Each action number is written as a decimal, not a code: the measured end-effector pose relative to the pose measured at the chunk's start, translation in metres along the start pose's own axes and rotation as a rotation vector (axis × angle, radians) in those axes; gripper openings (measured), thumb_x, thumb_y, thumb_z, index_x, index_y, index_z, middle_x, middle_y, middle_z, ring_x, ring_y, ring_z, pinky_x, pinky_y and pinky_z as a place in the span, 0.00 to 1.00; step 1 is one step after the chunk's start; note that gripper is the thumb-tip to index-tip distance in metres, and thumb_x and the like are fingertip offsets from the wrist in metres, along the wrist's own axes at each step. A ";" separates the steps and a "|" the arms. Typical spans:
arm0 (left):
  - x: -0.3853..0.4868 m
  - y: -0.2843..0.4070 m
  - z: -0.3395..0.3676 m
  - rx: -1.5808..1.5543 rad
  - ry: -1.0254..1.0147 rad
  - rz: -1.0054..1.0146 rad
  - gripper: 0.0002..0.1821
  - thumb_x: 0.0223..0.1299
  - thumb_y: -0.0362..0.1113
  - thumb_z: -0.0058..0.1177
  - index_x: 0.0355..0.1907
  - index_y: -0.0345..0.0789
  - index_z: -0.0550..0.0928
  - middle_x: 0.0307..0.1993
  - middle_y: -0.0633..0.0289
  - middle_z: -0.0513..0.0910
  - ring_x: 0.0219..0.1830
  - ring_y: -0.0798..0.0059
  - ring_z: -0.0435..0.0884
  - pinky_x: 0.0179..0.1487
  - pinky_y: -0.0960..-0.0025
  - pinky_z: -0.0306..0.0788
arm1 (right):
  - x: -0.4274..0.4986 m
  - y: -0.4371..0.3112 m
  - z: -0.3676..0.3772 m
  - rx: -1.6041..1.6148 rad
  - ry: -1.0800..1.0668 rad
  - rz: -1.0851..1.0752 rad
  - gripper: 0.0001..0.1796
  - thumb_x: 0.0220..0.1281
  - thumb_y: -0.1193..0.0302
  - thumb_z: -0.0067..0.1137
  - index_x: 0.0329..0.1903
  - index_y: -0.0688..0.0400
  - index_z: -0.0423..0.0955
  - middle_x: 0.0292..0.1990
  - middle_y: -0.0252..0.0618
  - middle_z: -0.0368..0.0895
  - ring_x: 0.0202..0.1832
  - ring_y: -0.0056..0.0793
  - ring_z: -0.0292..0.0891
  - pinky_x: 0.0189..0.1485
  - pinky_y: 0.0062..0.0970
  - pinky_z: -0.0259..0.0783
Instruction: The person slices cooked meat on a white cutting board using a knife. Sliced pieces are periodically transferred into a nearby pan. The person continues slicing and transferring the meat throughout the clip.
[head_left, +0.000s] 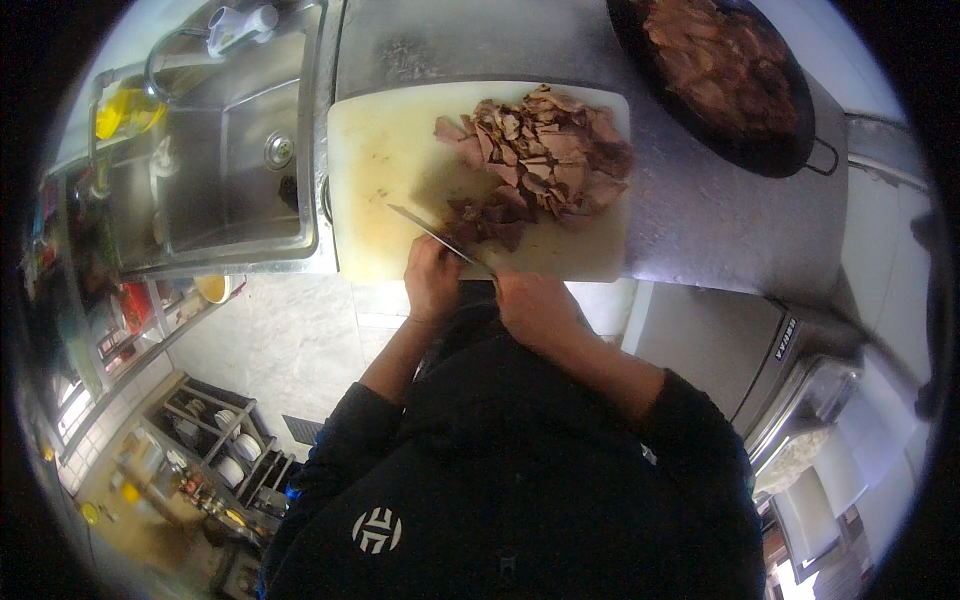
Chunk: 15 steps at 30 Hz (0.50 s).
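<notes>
My right hand grips a knife at the front edge of a white plastic cutting board. The blade slants up and to the left, its tip over the bare left part of the board. Close against the blade is my left hand, fingers curled at the near edge; whether they pinch any meat is hidden. Just beyond the knife lie dark meat slices. A larger heap of sliced cooked meat covers the board's right half.
Left of the board is a stainless steel sink with a drain and a faucet. A dark oval pan full of meat stands at the far right of the metal counter. Behind on the left, a rack holds dishes.
</notes>
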<state>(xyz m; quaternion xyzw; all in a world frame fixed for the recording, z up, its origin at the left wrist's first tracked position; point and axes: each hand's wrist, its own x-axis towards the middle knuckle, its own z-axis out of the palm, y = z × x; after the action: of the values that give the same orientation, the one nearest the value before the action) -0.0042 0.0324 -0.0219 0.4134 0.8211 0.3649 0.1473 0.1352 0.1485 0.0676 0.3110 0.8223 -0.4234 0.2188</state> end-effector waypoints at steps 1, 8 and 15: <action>0.001 0.000 0.000 0.020 -0.016 -0.011 0.13 0.53 0.25 0.56 0.43 0.35 0.80 0.41 0.51 0.80 0.45 0.51 0.79 0.48 0.59 0.74 | 0.006 -0.002 0.002 0.009 0.043 -0.042 0.10 0.66 0.72 0.43 0.42 0.63 0.72 0.34 0.57 0.83 0.40 0.54 0.83 0.42 0.49 0.77; 0.001 0.004 -0.002 -0.026 -0.043 -0.041 0.11 0.54 0.28 0.57 0.43 0.34 0.80 0.39 0.50 0.79 0.43 0.49 0.77 0.46 0.56 0.73 | -0.007 0.008 0.008 -0.053 0.084 -0.012 0.08 0.64 0.72 0.45 0.40 0.63 0.71 0.33 0.57 0.82 0.37 0.55 0.82 0.41 0.49 0.77; -0.001 0.003 -0.001 0.002 -0.080 -0.032 0.11 0.56 0.30 0.57 0.43 0.34 0.79 0.38 0.50 0.79 0.43 0.49 0.77 0.46 0.56 0.73 | 0.024 -0.006 0.016 -0.020 0.103 -0.041 0.09 0.66 0.71 0.43 0.42 0.62 0.71 0.31 0.57 0.82 0.37 0.56 0.81 0.43 0.50 0.75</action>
<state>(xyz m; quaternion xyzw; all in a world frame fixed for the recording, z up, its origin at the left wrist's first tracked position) -0.0024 0.0325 -0.0192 0.4147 0.8215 0.3448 0.1851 0.1157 0.1404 0.0472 0.3134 0.8429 -0.4029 0.1705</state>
